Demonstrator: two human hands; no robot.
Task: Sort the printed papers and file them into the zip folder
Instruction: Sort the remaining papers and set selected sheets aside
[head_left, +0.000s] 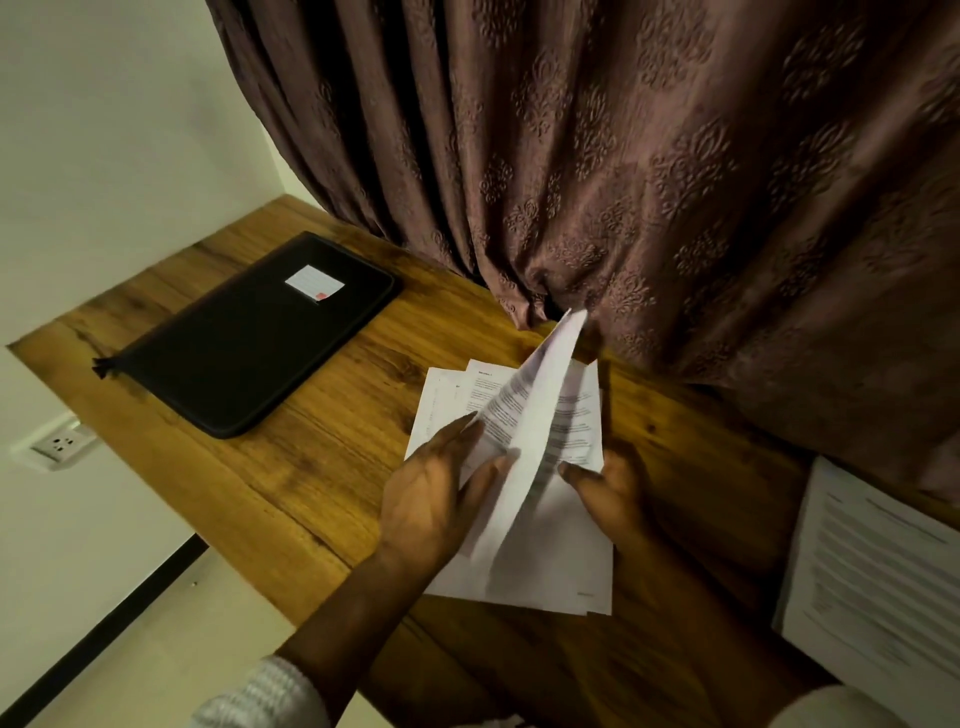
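Observation:
A loose pile of printed papers (566, 566) lies on the wooden desk (311, 467) in front of me. My left hand (431, 493) grips one printed sheet (524, 441) from that pile, raised on edge and bent, its far corner pointing at the curtain. My right hand (608, 488) pinches the lower right edge of the sheets beneath it. The black zip folder (249, 343) lies flat at the desk's far left, zipped shut, with a white label (314, 283) on its cover. A second stack of printed papers (872, 587) sits at the desk's right edge.
A brown patterned curtain (675, 182) hangs down onto the back of the desk, just behind the papers. A white wall (104, 130) bounds the left side, with a power socket (60, 447) below the desk's left edge. Bare wood separates the folder from the papers.

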